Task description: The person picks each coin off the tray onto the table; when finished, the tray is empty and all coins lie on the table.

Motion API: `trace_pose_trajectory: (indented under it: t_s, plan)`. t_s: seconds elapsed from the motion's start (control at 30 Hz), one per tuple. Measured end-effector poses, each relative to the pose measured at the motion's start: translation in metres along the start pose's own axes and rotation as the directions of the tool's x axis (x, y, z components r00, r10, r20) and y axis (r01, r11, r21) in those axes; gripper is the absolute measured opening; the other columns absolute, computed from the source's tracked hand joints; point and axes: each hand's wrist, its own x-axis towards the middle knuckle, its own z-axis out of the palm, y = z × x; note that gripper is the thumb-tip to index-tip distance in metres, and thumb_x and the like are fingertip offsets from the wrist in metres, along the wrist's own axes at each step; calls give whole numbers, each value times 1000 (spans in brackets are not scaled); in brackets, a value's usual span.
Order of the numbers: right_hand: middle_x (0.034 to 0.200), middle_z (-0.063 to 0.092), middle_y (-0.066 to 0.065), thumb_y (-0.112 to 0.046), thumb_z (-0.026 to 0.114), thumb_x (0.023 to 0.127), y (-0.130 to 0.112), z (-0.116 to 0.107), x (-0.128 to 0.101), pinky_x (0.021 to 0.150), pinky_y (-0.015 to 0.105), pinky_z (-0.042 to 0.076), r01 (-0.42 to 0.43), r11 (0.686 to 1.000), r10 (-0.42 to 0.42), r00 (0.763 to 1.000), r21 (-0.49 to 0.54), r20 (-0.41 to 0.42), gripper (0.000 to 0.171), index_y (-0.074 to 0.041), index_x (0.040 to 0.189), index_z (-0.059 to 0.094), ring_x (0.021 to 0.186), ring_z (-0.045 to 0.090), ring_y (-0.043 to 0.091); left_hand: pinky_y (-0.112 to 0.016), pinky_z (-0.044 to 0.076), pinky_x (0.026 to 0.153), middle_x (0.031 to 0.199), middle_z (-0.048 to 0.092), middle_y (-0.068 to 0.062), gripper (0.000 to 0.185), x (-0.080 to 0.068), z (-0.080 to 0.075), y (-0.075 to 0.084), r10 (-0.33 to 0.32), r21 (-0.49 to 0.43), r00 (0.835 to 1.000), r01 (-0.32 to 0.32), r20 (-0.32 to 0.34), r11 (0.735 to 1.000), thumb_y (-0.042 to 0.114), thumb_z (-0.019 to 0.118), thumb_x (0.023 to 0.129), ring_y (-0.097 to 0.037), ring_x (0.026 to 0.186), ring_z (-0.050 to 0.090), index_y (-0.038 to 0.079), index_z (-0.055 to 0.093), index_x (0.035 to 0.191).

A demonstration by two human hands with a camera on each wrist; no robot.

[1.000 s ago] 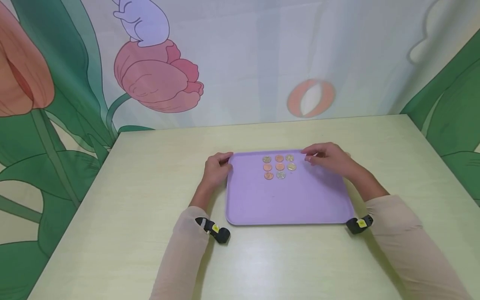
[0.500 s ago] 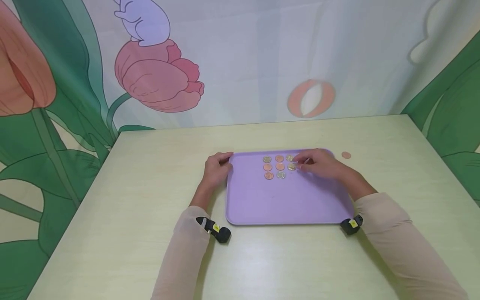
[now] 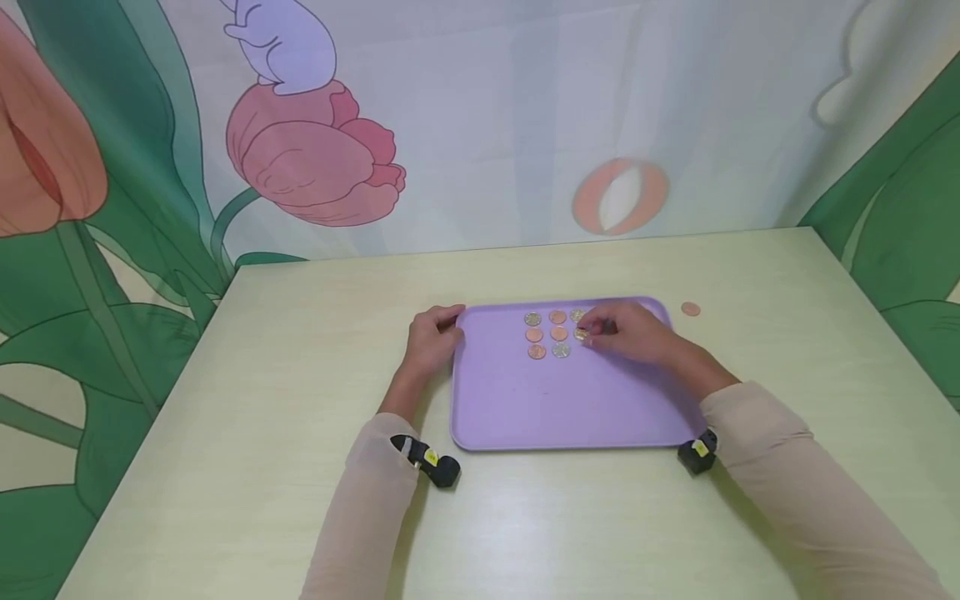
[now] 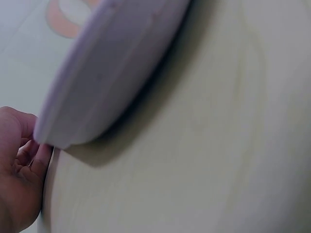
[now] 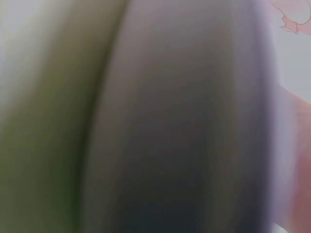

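A shallow purple tray (image 3: 577, 417) lies on the table, several coins set out in rows near its far side. My left hand (image 3: 429, 340) grips the tray by its left edge near the far corner; the left wrist view shows fingers (image 4: 26, 155) at the rim. Over the coins' right column, my right hand (image 3: 626, 332) has thumb and index finger at a gold-coloured coin (image 3: 581, 333), pinching at its edges. Just behind these fingertips lies another gold-coloured coin (image 3: 577, 315), partly covered. Copper coins (image 3: 558, 332) and a silvery coin (image 3: 561, 351) lie to the left.
One copper coin (image 3: 691, 308) lies on the table (image 3: 300, 375), beyond the tray's far right corner. A printed curtain (image 3: 480, 125) hangs behind the table. The tray's blurred side wall (image 5: 180, 121) fills much of the right wrist view.
My right hand has moved left and down over the tray to the right column of coins, uncovering the copper coin on the table. My left hand has stayed at the tray's edge.
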Motion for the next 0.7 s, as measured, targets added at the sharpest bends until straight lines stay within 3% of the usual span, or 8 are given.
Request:
trace_pose_trajectory:
  t_s: [0.33, 0.7]
  plan:
    - [95, 74, 13, -3, 73, 88, 4, 4, 5, 78, 23, 50, -21, 999, 21, 1000, -34, -21, 16, 1, 104, 73, 89, 64, 20, -39, 50, 114, 132, 66, -20, 46, 0, 1, -1, 2, -5, 1000, -2, -3, 1000, -2, 57, 88, -31, 129, 62, 1, 65, 133]
    - [99, 73, 15, -4, 73, 89, 1, 3, 6, 87, 40, 55, -30, 996, 29, 1000, -79, -10, 16, 1, 104, 71, 94, 67, 26, -39, 49, 115, 132, 67, -20, 46, 0, 1, 0, 3, -7, 1000, -3, -5, 1000, -2, 58, 88, -31, 129, 62, 0, 65, 133]
